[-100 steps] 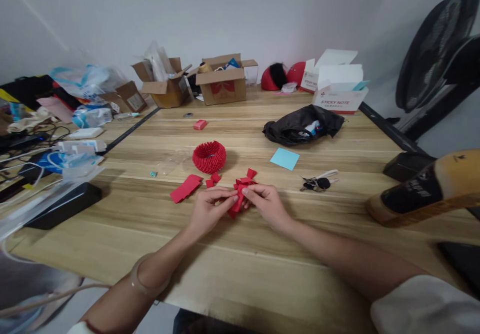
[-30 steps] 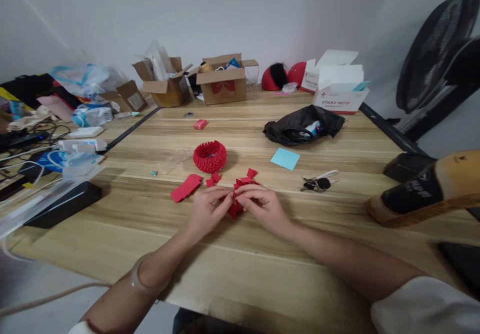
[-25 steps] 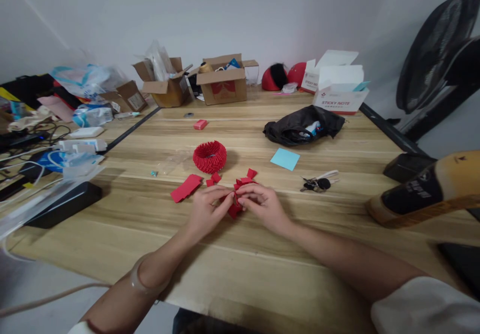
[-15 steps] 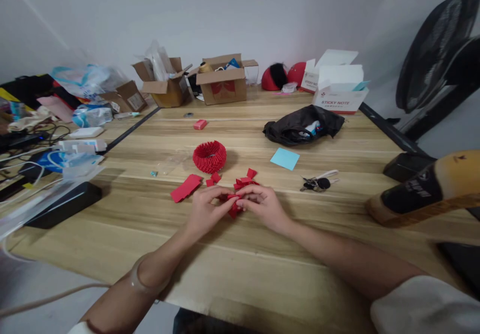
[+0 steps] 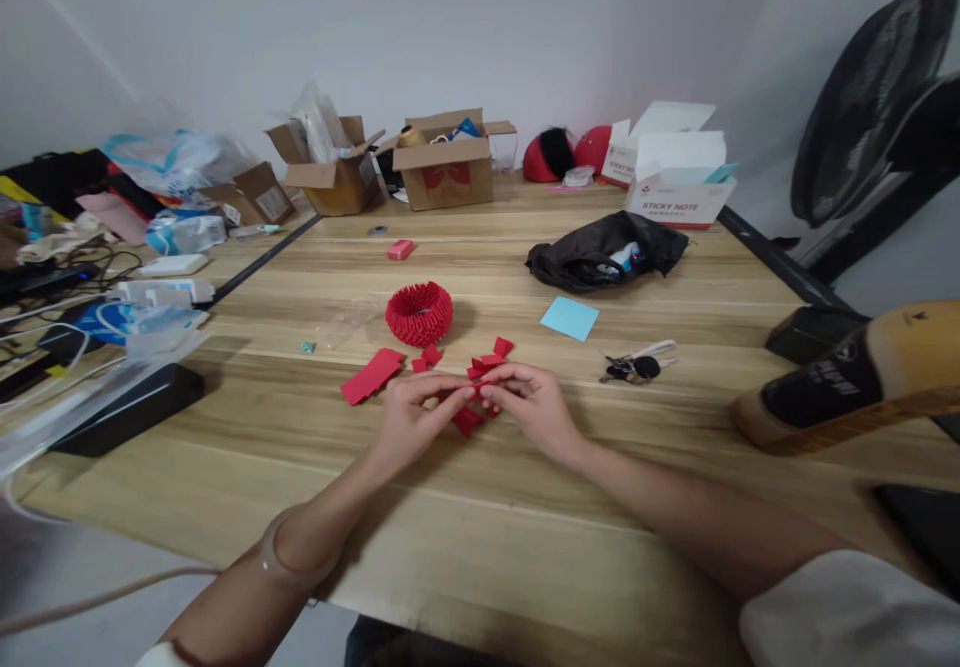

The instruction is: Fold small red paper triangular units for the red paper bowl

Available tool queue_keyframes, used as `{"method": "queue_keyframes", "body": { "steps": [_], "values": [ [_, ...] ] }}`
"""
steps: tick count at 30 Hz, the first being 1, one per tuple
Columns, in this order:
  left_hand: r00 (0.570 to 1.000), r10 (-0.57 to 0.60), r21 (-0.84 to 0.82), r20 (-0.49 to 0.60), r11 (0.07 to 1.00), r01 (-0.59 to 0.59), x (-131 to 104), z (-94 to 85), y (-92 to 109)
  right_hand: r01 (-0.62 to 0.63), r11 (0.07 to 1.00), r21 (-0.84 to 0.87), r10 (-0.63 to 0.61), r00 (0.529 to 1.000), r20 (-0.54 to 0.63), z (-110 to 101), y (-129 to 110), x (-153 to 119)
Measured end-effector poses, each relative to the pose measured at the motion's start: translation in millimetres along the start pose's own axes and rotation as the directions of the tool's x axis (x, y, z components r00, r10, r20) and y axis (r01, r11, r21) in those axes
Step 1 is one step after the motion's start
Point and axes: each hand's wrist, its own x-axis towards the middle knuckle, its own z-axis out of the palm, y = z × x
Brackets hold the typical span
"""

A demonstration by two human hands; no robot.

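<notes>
Red paper (image 5: 478,388), one small piece, is located over the wooden table (image 5: 480,537) in the head view. Left hand (image 5: 409,415): thumb and forefinger pinch the left end of the piece. Right hand (image 5: 538,415): thumb and fingers pinch the right end. The two grips are close together; contact between them cannot be determined. Loose red scraps (image 5: 467,422) lie beneath and just beyond the grips. A red slip stack (image 5: 372,376) lies flat near the left wrist's far side. The red bowl (image 5: 420,329) stands upright beyond. A blue sheet (image 5: 570,318) lies beyond the right-hand grip, near the keys (image 5: 631,367).
</notes>
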Motion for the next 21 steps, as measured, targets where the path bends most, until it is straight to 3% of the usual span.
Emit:
{"method": "queue_keyframes", "body": {
  "steps": [11, 21],
  "values": [
    [1.000, 0.014, 0.064, -0.009, 0.998, -0.013, -1.3, 0.6, 0.6, -0.002, 0.999, 0.035, 0.002, 1.000, -0.007, 1.9, 1.1, -0.6],
    [0.997, -0.057, -0.025, 0.050, 0.998, 0.058, -0.6, 0.2, -4.7, 0.005, 1.000, 0.027, -0.005, 1.000, 0.003, 0.8, -0.5, 0.2]
  ]
}}
